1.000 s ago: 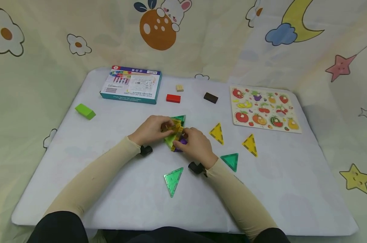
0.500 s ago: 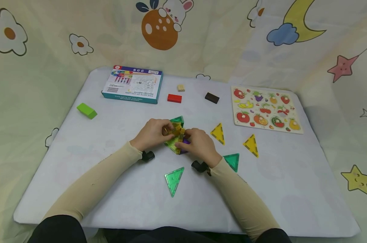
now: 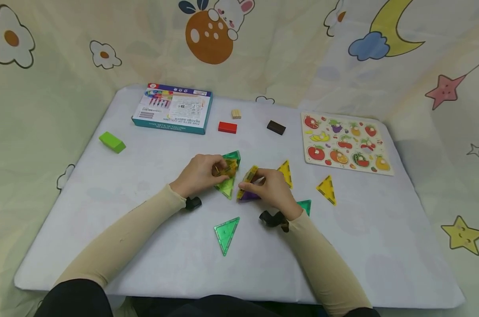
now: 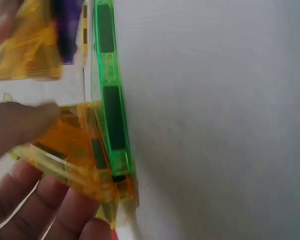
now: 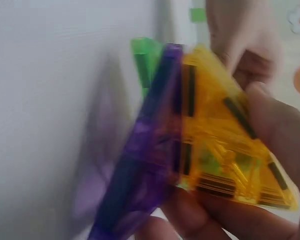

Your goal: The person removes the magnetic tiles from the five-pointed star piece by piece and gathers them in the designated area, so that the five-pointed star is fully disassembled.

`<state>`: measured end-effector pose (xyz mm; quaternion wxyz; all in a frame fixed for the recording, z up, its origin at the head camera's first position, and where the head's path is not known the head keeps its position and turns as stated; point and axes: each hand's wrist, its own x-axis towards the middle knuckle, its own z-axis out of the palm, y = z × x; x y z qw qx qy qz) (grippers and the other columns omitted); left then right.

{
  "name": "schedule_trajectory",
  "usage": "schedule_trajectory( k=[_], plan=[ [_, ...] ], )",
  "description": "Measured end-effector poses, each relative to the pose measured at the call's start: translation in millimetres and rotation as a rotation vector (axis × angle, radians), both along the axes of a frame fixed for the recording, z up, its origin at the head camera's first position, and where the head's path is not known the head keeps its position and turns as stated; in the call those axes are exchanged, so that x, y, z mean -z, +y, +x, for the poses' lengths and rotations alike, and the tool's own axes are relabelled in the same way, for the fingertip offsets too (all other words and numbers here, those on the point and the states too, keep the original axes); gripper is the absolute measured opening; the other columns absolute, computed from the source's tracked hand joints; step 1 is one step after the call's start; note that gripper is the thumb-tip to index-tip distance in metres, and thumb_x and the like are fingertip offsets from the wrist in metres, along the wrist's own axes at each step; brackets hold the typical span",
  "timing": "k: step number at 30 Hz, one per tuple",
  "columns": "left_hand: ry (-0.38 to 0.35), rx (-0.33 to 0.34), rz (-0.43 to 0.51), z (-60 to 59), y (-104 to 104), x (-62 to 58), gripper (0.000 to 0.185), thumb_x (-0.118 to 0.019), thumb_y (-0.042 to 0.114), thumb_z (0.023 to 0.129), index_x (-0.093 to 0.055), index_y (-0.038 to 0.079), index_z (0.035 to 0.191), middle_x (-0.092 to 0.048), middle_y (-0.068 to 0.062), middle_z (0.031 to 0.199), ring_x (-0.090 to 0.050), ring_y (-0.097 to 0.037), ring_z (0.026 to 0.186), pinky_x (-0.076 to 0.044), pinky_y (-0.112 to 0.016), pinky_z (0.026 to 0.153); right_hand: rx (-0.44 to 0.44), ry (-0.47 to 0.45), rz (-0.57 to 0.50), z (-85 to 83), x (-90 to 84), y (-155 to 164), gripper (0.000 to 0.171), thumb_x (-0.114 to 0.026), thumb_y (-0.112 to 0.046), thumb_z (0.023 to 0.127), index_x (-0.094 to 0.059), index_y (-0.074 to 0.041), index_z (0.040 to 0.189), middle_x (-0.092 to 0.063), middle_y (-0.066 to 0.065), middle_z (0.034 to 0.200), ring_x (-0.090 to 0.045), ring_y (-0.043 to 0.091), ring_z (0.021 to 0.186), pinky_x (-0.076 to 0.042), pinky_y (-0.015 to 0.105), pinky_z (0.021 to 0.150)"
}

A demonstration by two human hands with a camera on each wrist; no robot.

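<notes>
My left hand (image 3: 200, 171) grips yellow translucent magnetic tiles (image 3: 230, 168), which look orange in the left wrist view. Against them lie a green tile (image 4: 112, 110) and a light green tile (image 3: 225, 188). My right hand (image 3: 276, 188) pinches yellow triangular magnetic tiles (image 5: 215, 130) between thumb and fingers. A purple tile (image 5: 140, 155) is joined along their edge, tilted off the white surface. A gap separates the two groups. Behind the right hand lies a yellow triangle (image 3: 285, 173); a green triangle (image 3: 305, 206) is partly hidden by the right wrist.
Nearer the body lies a green triangle (image 3: 226, 235), and farther right a yellow one (image 3: 327, 190). Toward the back are a teal-edged box (image 3: 172, 108), red block (image 3: 227, 127), beige block (image 3: 236, 114), black block (image 3: 276, 127) and fruit board (image 3: 344, 143). A green block (image 3: 112, 142) sits left.
My right hand has moved right, drawing its yellow tiles and the purple tile away from the left-hand group, so a gap now shows. The left hand has stayed nearly in place.
</notes>
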<state>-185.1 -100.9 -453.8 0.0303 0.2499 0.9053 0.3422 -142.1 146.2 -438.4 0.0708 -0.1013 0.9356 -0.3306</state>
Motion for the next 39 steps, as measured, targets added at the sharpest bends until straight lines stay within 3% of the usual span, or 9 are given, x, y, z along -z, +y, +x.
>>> schedule_trajectory(
  k=[4,8,12,15,18,23,28,33,39],
  plan=[
    [0.091,-0.042,0.064,13.1,0,-5.5,0.029,-0.080,0.040,0.092,-0.070,0.017,0.107,-0.074,0.002,0.100,-0.066,-0.017,0.087,-0.056,-0.032,0.079,0.061,-0.026,-0.114,1.1,-4.2,8,0.038,-0.079,-0.049,0.089,-0.078,-0.014,0.104,-0.077,0.006,0.098,-0.069,0.019,0.082,-0.055,0.030,0.066],
    [0.146,0.033,0.153,30.3,8,-10.5,0.032,-0.081,0.040,0.091,-0.072,0.012,0.105,-0.071,0.003,0.089,-0.061,-0.015,0.075,-0.053,-0.029,0.069,0.128,-0.063,-0.246,4.3,-7.3,10,0.041,-0.078,-0.048,0.091,-0.076,-0.011,0.108,-0.076,0.010,0.101,-0.068,0.025,0.080,-0.057,0.033,0.062],
    [0.038,0.110,0.132,42.5,24,-8.4,0.043,-0.081,0.051,0.087,-0.072,0.013,0.107,-0.069,0.006,0.081,-0.058,-0.006,0.066,-0.050,-0.021,0.061,0.183,-0.091,-0.392,9.0,-8.4,5,0.041,-0.077,-0.047,0.092,-0.075,-0.009,0.110,-0.074,0.013,0.098,-0.068,0.032,0.079,-0.059,0.038,0.058],
    [-0.042,0.096,0.126,45.2,33,-5.6,0.042,-0.081,0.050,0.088,-0.072,0.013,0.106,-0.066,0.006,0.074,-0.055,-0.005,0.063,-0.046,-0.021,0.056,0.190,-0.092,-0.413,12.6,-8.0,1,0.042,-0.078,-0.049,0.091,-0.075,-0.010,0.108,-0.075,0.013,0.095,-0.069,0.034,0.075,-0.060,0.041,0.058],
    [-0.099,0.082,0.152,43.5,35,-3.1,0.029,-0.080,0.038,0.091,-0.072,0.012,0.101,-0.062,0.004,0.069,-0.053,-0.008,0.060,-0.043,-0.022,0.054,0.169,-0.096,-0.389,14.8,-6.0,1,0.045,-0.079,-0.049,0.090,-0.075,-0.010,0.112,-0.078,0.014,0.094,-0.071,0.033,0.073,-0.062,0.043,0.061],
    [-0.231,0.069,0.187,36.7,35,0.0,0.010,-0.074,0.020,0.091,-0.073,0.010,0.094,-0.068,0.003,0.070,-0.059,-0.008,0.060,-0.048,-0.021,0.056,0.036,-0.077,-0.322,16.4,-5.4,11,0.055,-0.085,-0.038,0.086,-0.069,-0.013,0.133,-0.076,0.013,0.113,-0.071,0.024,0.078,-0.062,0.037,0.071],
    [-0.364,0.073,0.217,32.8,34,-4.8,0.010,-0.070,0.015,0.090,-0.075,0.008,0.095,-0.076,0.000,0.073,-0.069,-0.010,0.059,-0.055,-0.025,0.057,-0.140,-0.002,-0.240,18.3,-5.2,23,0.057,-0.089,-0.023,0.083,-0.068,-0.011,0.135,-0.075,0.010,0.122,-0.069,0.018,0.087,-0.059,0.026,0.072],
    [-0.391,0.104,0.173,30.0,31,-5.8,0.011,-0.071,0.021,0.094,-0.076,0.011,0.096,-0.075,0.002,0.076,-0.068,-0.012,0.063,-0.053,-0.026,0.059,-0.153,0.013,-0.198,18.4,-2.9,30,0.053,-0.083,-0.015,0.086,-0.068,-0.013,0.136,-0.076,0.011,0.119,-0.067,0.018,0.084,-0.058,0.024,0.066],
    [-0.365,0.135,0.034,28.8,8,-1.8,0.015,-0.074,0.027,0.093,-0.075,0.013,0.099,-0.065,0.004,0.070,-0.054,-0.011,0.063,-0.042,-0.024,0.056,-0.062,-0.190,-0.335,18.3,-0.1,39,0.039,-0.060,-0.012,0.098,-0.064,-0.004,0.136,-0.079,0.018,0.110,-0.071,0.024,0.071,-0.060,0.031,0.066]
  ],
)
